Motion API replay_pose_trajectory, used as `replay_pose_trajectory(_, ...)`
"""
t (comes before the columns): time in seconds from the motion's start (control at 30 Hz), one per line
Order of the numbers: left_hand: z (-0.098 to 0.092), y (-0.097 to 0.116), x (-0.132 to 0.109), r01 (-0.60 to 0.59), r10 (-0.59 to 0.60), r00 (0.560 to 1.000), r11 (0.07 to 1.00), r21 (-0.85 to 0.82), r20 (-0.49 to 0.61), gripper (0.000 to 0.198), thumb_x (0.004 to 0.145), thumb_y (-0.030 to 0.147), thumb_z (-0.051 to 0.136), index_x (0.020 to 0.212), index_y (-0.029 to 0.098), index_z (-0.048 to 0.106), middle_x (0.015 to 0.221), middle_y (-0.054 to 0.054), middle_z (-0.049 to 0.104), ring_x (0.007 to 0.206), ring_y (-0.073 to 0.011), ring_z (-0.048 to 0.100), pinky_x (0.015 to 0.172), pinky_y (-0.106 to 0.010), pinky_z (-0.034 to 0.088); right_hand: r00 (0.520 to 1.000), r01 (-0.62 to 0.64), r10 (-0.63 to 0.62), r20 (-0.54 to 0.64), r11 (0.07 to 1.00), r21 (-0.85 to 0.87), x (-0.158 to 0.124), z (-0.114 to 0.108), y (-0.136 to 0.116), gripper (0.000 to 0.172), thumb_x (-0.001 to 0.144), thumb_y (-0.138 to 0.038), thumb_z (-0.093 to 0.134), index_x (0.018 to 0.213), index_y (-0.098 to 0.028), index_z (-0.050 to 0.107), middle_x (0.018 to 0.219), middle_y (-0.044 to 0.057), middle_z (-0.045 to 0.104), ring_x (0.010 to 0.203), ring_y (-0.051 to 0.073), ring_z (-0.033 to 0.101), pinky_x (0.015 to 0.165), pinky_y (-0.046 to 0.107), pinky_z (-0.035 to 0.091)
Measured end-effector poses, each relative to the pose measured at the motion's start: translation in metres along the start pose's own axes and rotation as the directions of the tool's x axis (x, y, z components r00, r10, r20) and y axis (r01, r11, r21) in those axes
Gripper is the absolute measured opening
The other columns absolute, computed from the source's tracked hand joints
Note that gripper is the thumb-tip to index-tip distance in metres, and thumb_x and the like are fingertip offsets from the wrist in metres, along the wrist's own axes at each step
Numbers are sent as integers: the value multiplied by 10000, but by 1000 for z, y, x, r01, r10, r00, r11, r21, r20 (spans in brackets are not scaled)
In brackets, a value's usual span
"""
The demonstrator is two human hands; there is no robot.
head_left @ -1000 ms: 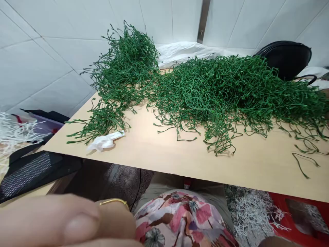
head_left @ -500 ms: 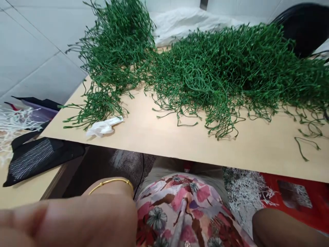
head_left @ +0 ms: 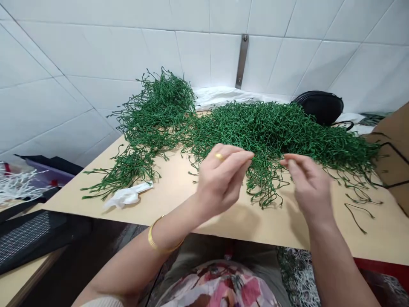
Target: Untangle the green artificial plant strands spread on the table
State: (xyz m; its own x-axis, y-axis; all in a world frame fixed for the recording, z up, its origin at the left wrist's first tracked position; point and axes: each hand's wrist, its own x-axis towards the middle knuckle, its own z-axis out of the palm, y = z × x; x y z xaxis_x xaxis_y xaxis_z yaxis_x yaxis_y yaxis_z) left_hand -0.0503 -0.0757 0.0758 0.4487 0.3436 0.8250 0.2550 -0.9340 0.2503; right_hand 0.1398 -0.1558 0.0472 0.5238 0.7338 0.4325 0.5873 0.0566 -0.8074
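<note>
My left hand (head_left: 222, 179), with a gold ring and bangle, is raised over the table's near half, thumb and fingers pinched together. Opposite it, my right hand (head_left: 309, 183) has its thumb and forefinger pinched too, with a gap between the two hands. Whatever either pinch holds, if anything, is too small to make out. Just beyond them lies a broad pile of thin green artificial stems (head_left: 252, 128) with small tufted ends. A cluster of stems hangs forward from it between my hands. A taller heap of green stems (head_left: 162, 100) stands at the back left.
The pale wooden table (head_left: 179, 204) carries a crumpled white wrapper (head_left: 126, 197) at front left. Behind the pile sit a black rounded case (head_left: 319, 106) and white sheeting (head_left: 217, 94) against the tiled wall. Brown cardboard (head_left: 394, 153) stands at right; a black mesh piece (head_left: 25, 238) lies lower left.
My left hand has moved from low at the left to above the table, and my right hand has come into view opposite it. The view has tilted up, showing more wall.
</note>
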Motion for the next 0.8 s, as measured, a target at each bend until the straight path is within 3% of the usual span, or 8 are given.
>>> replay_pose_trajectory(0.17,65,-24,19,-165,108,940,974,153,323,273,825,142,393,1056,122,538,1088,-125,588,1171,-242,414,969,-429,316,945,-18,95,314,971,-239,22,28,40,277,742,-292,545,985,-173,606,878,77,649,837,218,567,760,385,422)
replay_pose_trajectory(0.27,78,-36,14,-178,42,840,963,201,541,194,812,167,415,884,114,587,852,-119,619,990,-244,523,953,-458,297,944,72,3,331,974,-215,24,29,37,161,772,-265,492,807,-192,631,801,41,644,776,188,562,721,337,412)
replay_pose_trajectory(0.33,77,-42,8,-116,-15,802,977,180,597,187,813,187,409,758,133,579,719,-85,591,792,-196,549,864,-408,360,956,126,-62,287,969,-211,27,27,27,143,772,-253,496,774,-194,626,801,36,638,776,182,560,718,323,405)
replay_pose_trajectory(0.4,72,-47,4,38,-103,837,991,132,537,199,818,195,390,723,149,559,673,-55,560,678,-155,516,732,-333,395,972,112,-71,224,978,-176,33,25,19,154,780,-270,499,798,-189,628,786,38,633,749,177,562,688,311,409)
replay_pose_trajectory(0.5,62,-54,0,344,-315,900,938,-46,302,159,816,196,393,736,165,527,644,-11,516,610,-111,469,612,-257,380,989,38,-33,141,999,-38,45,25,13,239,816,-356,473,870,-187,633,790,47,640,773,182,583,684,310,426)
replay_pose_trajectory(0.6,55,-56,-1,536,-521,841,772,-342,143,102,799,217,428,724,170,479,627,19,465,561,-81,450,555,-223,389,971,-32,1,237,992,126,54,30,13,335,817,-455,464,977,-202,616,884,57,656,884,193,592,768,331,439)
replay_pose_trajectory(0.7,53,-57,-2,579,-632,766,601,-551,116,77,780,236,454,735,173,456,638,26,448,556,-75,465,515,-209,405,864,-107,5,503,979,174,55,39,14,452,718,-472,601,1085,-210,564,958,59,643,910,197,585,758,326,451)
replay_pose_trajectory(0.8,50,-60,-3,585,-633,765,605,-540,120,52,767,221,465,747,173,464,623,30,443,556,-74,456,500,-202,378,743,-92,-25,669,986,139,52,48,14,407,688,-400,645,1028,-190,566,789,19,612,735,162,569,614,280,435)
